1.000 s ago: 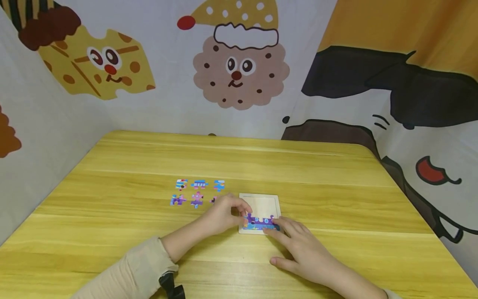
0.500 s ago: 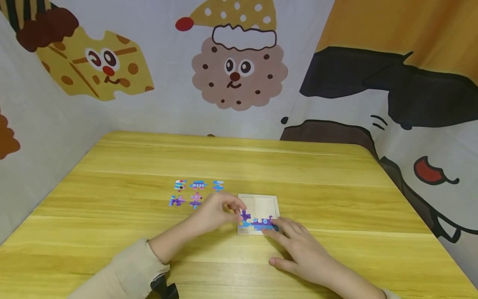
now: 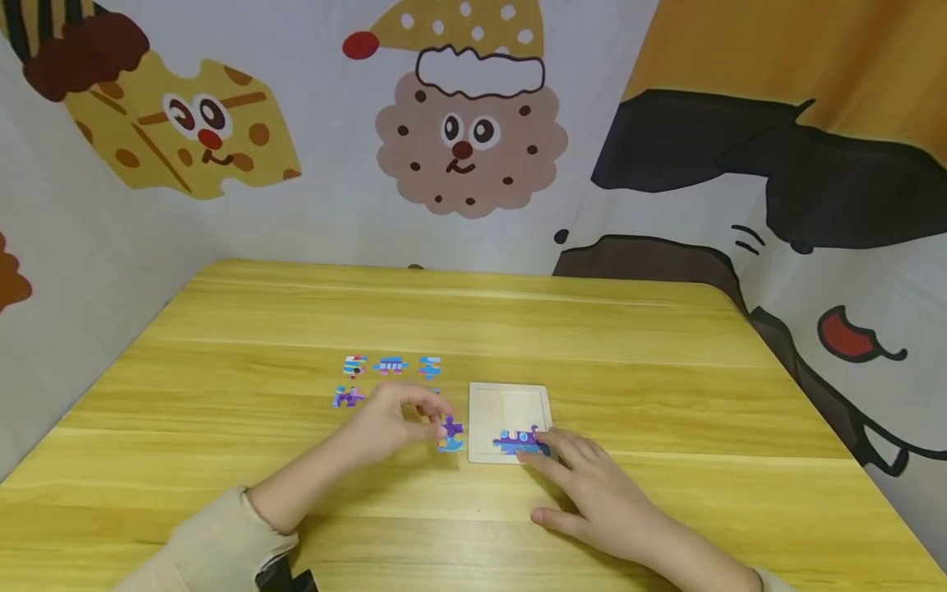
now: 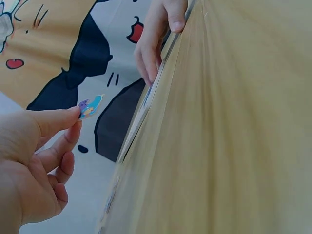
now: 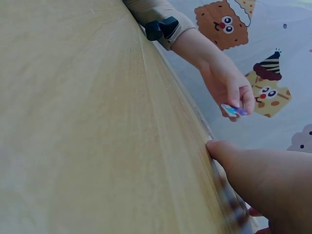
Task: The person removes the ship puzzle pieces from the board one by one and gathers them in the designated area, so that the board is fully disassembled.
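Between thumb and fingers, my left hand (image 3: 388, 423) pinches a purple and blue jigsaw piece (image 3: 452, 437) just left of a square wooden puzzle tray (image 3: 506, 401). The same piece (image 4: 91, 106) appears raised off the table in the left wrist view. Joined purple and blue jigsaw pieces (image 3: 514, 442) lie along the tray's near edge, toward its right corner. Fingertips of my right hand (image 3: 599, 493) rest on their right end, fingers extended and thumb apart. That hand partly covers the pieces there.
Several loose jigsaw pieces (image 3: 390, 365) lie in rows left of the tray, some hidden behind my left hand. They all share a wooden table (image 3: 473, 321). A cartoon-printed cloth (image 3: 318, 222) hangs behind the table.
My left hand has lifted the purple and blue piece away from the tray's near left corner and carried it left, past the tray's edge. My right hand has stayed in place.
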The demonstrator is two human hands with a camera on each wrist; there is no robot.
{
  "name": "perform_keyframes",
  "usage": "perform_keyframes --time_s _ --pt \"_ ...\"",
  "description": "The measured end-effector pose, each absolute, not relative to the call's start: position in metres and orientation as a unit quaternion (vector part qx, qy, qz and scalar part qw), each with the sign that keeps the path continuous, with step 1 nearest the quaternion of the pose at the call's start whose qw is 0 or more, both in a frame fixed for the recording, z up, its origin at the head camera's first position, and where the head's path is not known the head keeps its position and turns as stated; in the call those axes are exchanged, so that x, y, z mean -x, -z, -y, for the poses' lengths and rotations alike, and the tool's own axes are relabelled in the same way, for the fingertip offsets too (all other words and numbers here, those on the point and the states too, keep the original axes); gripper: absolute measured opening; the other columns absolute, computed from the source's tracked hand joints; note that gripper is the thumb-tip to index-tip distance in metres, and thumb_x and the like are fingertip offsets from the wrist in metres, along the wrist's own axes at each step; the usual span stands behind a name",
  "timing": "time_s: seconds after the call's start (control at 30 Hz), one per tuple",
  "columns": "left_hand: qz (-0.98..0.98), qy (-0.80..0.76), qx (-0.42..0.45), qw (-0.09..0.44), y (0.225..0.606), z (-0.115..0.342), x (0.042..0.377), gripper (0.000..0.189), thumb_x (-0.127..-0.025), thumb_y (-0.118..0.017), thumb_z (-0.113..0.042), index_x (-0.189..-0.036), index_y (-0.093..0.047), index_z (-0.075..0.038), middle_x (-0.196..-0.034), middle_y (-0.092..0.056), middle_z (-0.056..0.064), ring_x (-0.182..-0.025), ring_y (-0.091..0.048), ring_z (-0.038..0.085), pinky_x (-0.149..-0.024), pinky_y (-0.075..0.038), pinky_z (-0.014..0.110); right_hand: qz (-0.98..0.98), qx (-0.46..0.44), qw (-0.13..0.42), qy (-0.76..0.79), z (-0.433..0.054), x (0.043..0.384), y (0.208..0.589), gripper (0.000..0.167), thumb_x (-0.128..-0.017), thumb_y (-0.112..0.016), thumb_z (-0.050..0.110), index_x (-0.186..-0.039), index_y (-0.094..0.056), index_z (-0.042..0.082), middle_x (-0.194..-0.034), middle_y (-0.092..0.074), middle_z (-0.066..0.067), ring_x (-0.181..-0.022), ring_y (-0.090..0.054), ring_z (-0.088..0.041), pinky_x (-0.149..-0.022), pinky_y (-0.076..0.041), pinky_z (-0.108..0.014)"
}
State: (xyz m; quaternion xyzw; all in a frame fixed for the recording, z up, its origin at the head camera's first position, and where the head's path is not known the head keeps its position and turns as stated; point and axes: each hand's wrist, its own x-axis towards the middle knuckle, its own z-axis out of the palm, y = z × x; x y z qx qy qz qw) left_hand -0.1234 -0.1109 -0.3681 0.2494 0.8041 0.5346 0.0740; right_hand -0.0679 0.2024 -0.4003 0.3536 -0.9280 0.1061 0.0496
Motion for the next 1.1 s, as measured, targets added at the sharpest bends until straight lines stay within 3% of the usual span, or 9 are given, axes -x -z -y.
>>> perform_keyframes --time_s 0.27,0.57,1.1 --pt "-0.816 -0.528 -0.228 0.063 0.369 0.13 0.121 0.018 -0.079 -0.077 -0.008 -0.097 -0.074 -0.008 -0.081 -0.064 -0.003 -0.084 -0.057 0.022 -0.072 -0.048 0.04 0.929 -0.351 0.044 -0.105 -0.203 0.068 0.401 0.064 -0.09 -0.051 0.061 -0.145 -0.043 0.029 -0.148 -0.036 -0.005 -0.135 -0.031 -0.029 -0.104 -0.029 -0.055" --pt "-0.817 -0.53 -0.219 0.066 0.37 0.151 0.118 0.018 -0.079 -0.077 -0.007 -0.096 -0.073 -0.006 -0.084 -0.064 0.0 -0.084 -0.056 0.023 -0.079 -0.045 0.04 0.928 -0.354 0.049 -0.108 -0.202 0.068 0.4 0.063 -0.09 -0.052 0.06 -0.144 -0.044 0.027 -0.148 -0.037 -0.007 -0.134 -0.033 -0.031 -0.103 -0.03 -0.056" --pt "-0.835 -0.508 -0.197 0.075 0.37 0.191 0.108 0.02 -0.08 -0.077 -0.012 -0.099 -0.072 -0.007 -0.088 -0.064 0.002 -0.087 -0.056 0.023 -0.077 -0.046 0.037 0.93 -0.349 0.038 -0.108 -0.202 0.068 0.399 0.064 -0.09 -0.051 0.061 -0.145 -0.043 0.028 -0.149 -0.036 -0.006 -0.135 -0.031 -0.03 -0.104 -0.028 -0.055"
